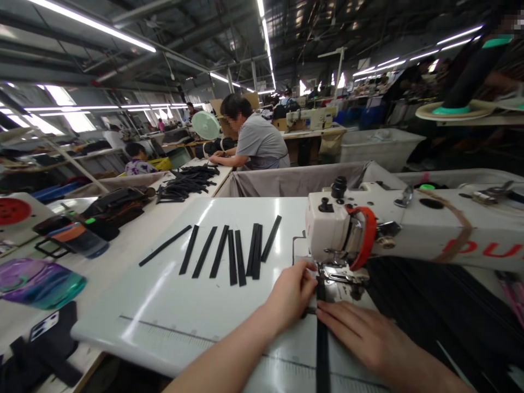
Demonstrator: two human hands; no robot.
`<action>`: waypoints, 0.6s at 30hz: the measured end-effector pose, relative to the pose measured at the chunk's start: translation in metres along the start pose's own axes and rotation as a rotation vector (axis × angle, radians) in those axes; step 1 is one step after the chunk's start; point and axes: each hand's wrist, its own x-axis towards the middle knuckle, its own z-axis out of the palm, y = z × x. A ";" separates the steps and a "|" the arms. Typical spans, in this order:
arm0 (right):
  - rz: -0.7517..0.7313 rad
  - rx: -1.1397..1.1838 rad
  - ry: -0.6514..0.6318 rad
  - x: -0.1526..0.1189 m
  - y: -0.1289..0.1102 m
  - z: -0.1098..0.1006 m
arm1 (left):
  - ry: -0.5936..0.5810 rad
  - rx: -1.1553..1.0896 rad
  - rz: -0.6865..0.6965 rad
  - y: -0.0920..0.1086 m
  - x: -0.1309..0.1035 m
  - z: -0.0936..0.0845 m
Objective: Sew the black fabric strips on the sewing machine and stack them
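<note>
A long black fabric strip [322, 355] runs from the table's front edge up under the presser foot of a white sewing machine [329, 226]. My left hand [291, 292] is beside the needle area, its fingers curled closed at the strip's left edge; the fingertips are partly hidden. Flat along the strip's right side lies my right hand [360, 333], fingers stretched out and tips touching the strip. To the left, several short black strips [221, 251] are spread in a loose row on the pale sewing table [172, 300].
A heap of black strips [188, 183] lies farther back, near a person in grey [262, 139] at work. Dark fabric [442, 322] sits right of the machine. At left are a purple-teal bottle [41, 284], a mug [79, 240] and a phone [44, 326]. A cloth-lined bin [295, 180] stands behind.
</note>
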 end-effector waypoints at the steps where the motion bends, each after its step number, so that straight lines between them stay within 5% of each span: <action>1: 0.016 -0.050 0.017 0.000 -0.003 0.003 | 0.078 0.159 0.078 0.000 -0.001 0.005; 6: 0.035 -0.094 0.042 0.005 -0.012 0.000 | 0.120 0.605 0.312 0.000 -0.007 0.010; 18: 0.144 -0.216 0.087 0.010 -0.014 0.010 | 0.110 0.577 0.369 -0.003 -0.008 0.014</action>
